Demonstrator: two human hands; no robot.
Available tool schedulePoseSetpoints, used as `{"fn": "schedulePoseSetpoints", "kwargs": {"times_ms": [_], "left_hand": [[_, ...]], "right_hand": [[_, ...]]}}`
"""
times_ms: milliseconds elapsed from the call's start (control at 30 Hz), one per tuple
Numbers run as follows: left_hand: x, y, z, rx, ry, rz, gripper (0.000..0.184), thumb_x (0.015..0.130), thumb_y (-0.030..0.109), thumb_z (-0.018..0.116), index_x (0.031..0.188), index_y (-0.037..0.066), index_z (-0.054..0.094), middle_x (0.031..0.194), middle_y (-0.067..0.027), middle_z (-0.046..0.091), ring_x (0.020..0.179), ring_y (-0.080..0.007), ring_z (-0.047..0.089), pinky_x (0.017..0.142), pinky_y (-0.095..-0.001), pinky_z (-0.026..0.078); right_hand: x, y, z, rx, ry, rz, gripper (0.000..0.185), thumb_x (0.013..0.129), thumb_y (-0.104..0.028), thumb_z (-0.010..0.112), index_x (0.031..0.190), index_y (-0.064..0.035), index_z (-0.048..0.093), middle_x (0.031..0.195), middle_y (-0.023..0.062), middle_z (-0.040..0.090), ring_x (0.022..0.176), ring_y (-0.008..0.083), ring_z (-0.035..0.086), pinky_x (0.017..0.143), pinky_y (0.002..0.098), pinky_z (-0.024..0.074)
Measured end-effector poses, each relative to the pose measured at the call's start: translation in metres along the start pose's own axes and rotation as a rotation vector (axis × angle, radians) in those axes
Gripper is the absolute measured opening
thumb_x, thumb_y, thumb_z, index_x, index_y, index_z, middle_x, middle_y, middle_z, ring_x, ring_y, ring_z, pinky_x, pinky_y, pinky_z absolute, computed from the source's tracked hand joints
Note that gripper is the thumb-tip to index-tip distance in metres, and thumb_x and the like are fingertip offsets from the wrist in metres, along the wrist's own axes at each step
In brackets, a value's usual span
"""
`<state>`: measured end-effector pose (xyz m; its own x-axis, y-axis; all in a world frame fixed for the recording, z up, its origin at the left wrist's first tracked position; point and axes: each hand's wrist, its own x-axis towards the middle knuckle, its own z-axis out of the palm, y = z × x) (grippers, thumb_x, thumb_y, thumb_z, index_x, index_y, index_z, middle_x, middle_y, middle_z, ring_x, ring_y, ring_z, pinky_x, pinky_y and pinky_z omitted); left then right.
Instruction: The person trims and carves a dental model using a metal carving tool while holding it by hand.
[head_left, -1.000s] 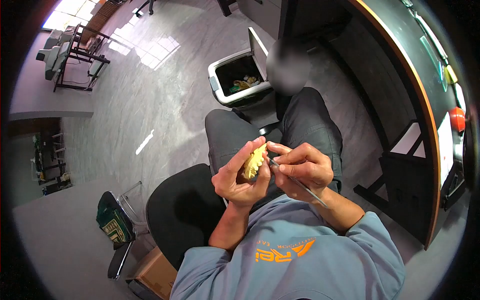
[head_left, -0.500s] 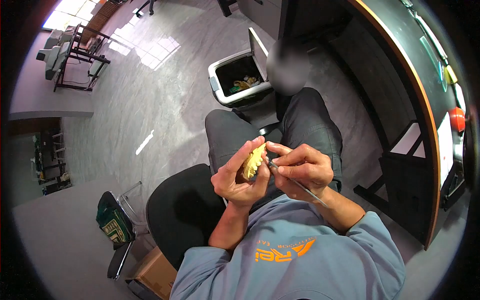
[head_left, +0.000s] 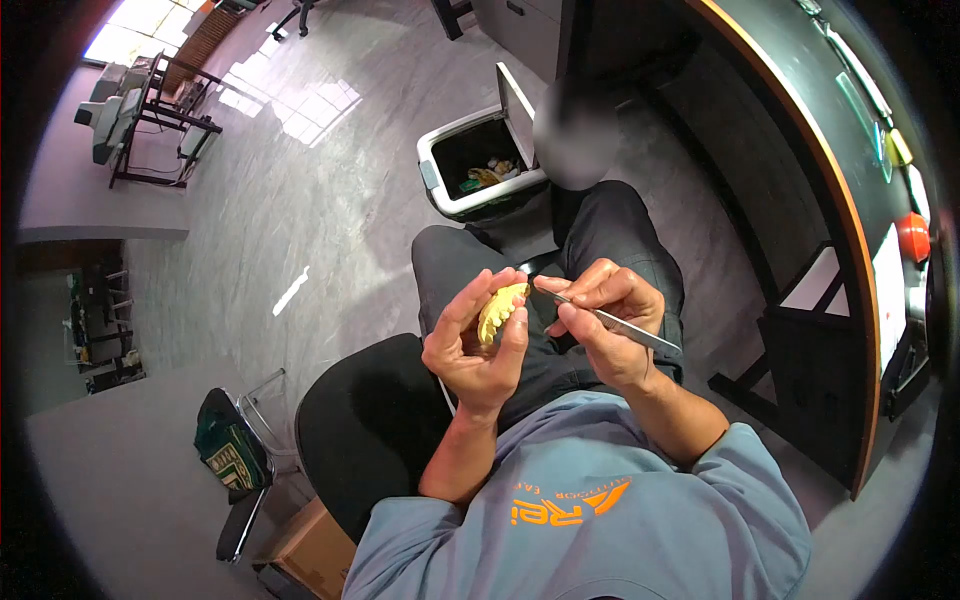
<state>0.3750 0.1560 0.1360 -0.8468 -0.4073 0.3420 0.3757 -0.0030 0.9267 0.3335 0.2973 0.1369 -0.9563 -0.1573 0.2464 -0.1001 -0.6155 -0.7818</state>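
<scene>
My left hand (head_left: pixel 472 350) holds a yellow dental cast (head_left: pixel 500 311) between its thumb and fingertips, the row of tooth-like bumps facing right. In my right hand (head_left: pixel 612 315) is a slim metal carving tool (head_left: pixel 640 334), pinched by thumb and fingers. Its flat, wider end sticks out toward my wrist, and its thin end points left toward the cast. A small gap separates that end from the cast. Both hands are raised above my lap.
An open white-rimmed trash bin (head_left: pixel 455 207) with some waste inside stands on the floor ahead. To the right runs a desk with a wooden edge (head_left: pixel 800 110), bearing tools and a red round object (head_left: pixel 913 238). A black chair (head_left: pixel 365 430) is at my left.
My right hand has drawn the carving tool back to the right, away from the cast, and turned it so its flat end shows. The left hand has tilted the cast slightly.
</scene>
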Motion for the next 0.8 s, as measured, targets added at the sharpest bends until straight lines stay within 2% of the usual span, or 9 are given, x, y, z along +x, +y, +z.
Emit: {"fn": "schedulePoseSetpoints", "kwargs": {"times_ms": [100, 200, 300, 333, 633, 733, 800], "left_hand": [[0.0, -0.002, 0.0, -0.035, 0.018, -0.1, 0.048, 0.086, -0.013, 0.068, 0.132, -0.008, 0.057, 0.117, -0.024, 0.071, 0.107, -0.0252, 0.072, 0.096, -0.0332, 0.057], [0.002, -0.006, -0.004, -0.03, 0.005, -0.133, 0.049, 0.087, -0.012, 0.069, 0.133, -0.009, 0.055, 0.119, -0.0245, 0.07, 0.109, -0.0261, 0.071, 0.096, -0.0332, 0.057], [0.003, -0.007, -0.005, -0.039, -0.013, -0.127, 0.05, 0.087, -0.011, 0.07, 0.135, -0.009, 0.053, 0.12, -0.0253, 0.07, 0.109, -0.0267, 0.071, 0.096, -0.0332, 0.057], [0.003, -0.007, -0.005, -0.047, -0.017, -0.124, 0.05, 0.087, -0.01, 0.07, 0.135, -0.009, 0.053, 0.12, -0.0256, 0.07, 0.109, -0.0268, 0.071, 0.096, -0.0333, 0.057], [0.002, -0.008, -0.005, -0.106, -0.023, -0.14, 0.052, 0.088, -0.01, 0.068, 0.137, -0.009, 0.051, 0.121, -0.0264, 0.069, 0.111, -0.0274, 0.07, 0.097, -0.0342, 0.057], [0.002, -0.007, -0.005, -0.09, -0.028, -0.135, 0.052, 0.088, -0.01, 0.067, 0.137, -0.009, 0.05, 0.121, -0.0265, 0.069, 0.11, -0.0273, 0.07, 0.097, -0.0341, 0.057], [0.002, -0.007, -0.006, -0.095, -0.028, -0.134, 0.052, 0.088, -0.011, 0.067, 0.137, -0.009, 0.05, 0.121, -0.0267, 0.069, 0.111, -0.0278, 0.07, 0.096, -0.034, 0.057]], "right_hand": [[0.0, 0.006, -0.003, -0.088, -0.058, -0.105, 0.014, 0.084, 0.014, 0.07, 0.091, 0.0022, 0.066, 0.09, 0.0133, 0.067, 0.102, 0.0297, 0.074, 0.091, 0.0447, 0.0625], [0.004, -0.002, -0.002, -0.358, -0.197, -0.23, 0.014, 0.082, 0.015, 0.072, 0.088, 0.0029, 0.067, 0.088, 0.0145, 0.068, 0.089, 0.0302, 0.076, 0.095, 0.0472, 0.0605], [0.005, -0.001, 0.0, -0.452, -0.276, -0.32, 0.014, 0.08, 0.012, 0.076, 0.089, 0.0027, 0.071, 0.089, 0.017, 0.07, 0.094, 0.0336, 0.076, 0.091, 0.0453, 0.062], [0.004, 0.002, -0.003, -0.446, -0.296, -0.316, 0.014, 0.08, 0.008, 0.08, 0.09, 0.001, 0.073, 0.093, 0.0174, 0.071, 0.098, 0.0358, 0.075, 0.091, 0.0445, 0.0618], [0.003, -0.005, -0.008, -0.495, -0.369, -0.301, 0.012, 0.08, 0.001, 0.084, 0.088, -0.0017, 0.076, 0.093, 0.0153, 0.07, 0.098, 0.0361, 0.075, 0.091, 0.0444, 0.0624], [0.002, -0.005, -0.008, -0.477, -0.361, -0.286, 0.014, 0.077, 0.003, 0.084, 0.087, -0.0022, 0.075, 0.089, 0.0144, 0.07, 0.097, 0.0353, 0.075, 0.09, 0.0446, 0.063], [0.003, -0.006, -0.007, -0.463, -0.352, -0.289, 0.016, 0.075, 0.006, 0.083, 0.086, -0.0017, 0.075, 0.087, 0.0124, 0.068, 0.097, 0.0332, 0.076, 0.086, 0.0407, 0.064]]}}
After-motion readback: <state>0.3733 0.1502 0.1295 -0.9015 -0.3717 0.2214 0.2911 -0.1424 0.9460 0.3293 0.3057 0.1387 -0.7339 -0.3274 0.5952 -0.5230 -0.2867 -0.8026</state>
